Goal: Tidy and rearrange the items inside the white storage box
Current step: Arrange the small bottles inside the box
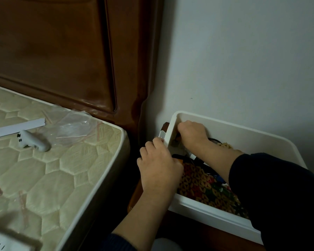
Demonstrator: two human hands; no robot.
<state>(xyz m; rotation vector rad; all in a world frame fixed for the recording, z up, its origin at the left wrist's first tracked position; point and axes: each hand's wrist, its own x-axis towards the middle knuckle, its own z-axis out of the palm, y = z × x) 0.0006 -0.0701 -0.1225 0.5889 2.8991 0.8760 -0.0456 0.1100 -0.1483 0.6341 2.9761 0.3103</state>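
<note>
Bedroom corner, white plastic storage box (230, 131) beside the quilted cream mattress (49, 165), against the wall. Left hand (159, 169) has fingers clamped on the box's left rim; right hand (192, 134) reaches into the far corner, fingers hidden, can't tell. Tidying looks midway: patterned red-yellow fabric (198, 185) and dark cables still jumbled inside.

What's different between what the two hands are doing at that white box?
The left hand sits on the near left rim of the white box, fingers curled over the edge; the right hand is down inside, at the far left corner. The left hand grips the box itself; what the right hand holds, if anything, is hidden. The left forearm is bare, while a dark sleeve covers the right. Both hands show their backs to the camera.
</note>
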